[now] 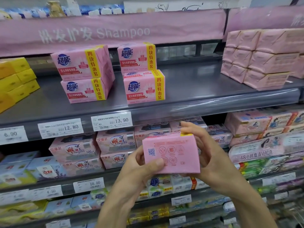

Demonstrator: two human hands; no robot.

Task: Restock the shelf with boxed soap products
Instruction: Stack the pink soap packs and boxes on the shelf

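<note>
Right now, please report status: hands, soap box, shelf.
Left hand and right hand grip pink soap box, held below shelf. Two stacks on it, gap beside them. Nothing blocking.

Your left hand and right hand hold a soap box between them, near you, in front of the lower shelf. On the upper shelf, a left stack and a right stack, two boxes each, stand side by side. The wrapped packs sit at its right end, well apart.
</note>
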